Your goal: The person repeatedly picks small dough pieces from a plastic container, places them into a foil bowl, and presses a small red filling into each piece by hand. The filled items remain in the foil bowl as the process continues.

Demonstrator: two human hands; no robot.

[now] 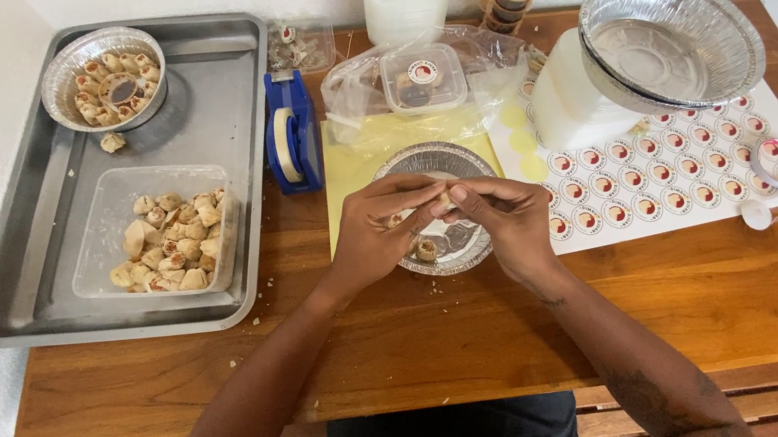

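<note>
My left hand [380, 229] and my right hand [504, 220] meet over a small round foil dish [431, 158] on a yellow sheet [349, 169] in the middle of the wooden table. Both hands pinch a small pale pastry piece [443, 204] between their fingertips. Another pastry piece [426, 249] lies in the dish under my fingers. Most of the dish's inside is hidden by my hands.
A metal tray [229, 100] at the left holds a clear tub of pastry pieces [167, 244] and a filled foil dish [106, 78]. A blue tape dispenser [291, 132], a lidded plastic box [423, 79], stacked foil dishes [671, 40] and a sticker sheet [679, 190] lie behind and right.
</note>
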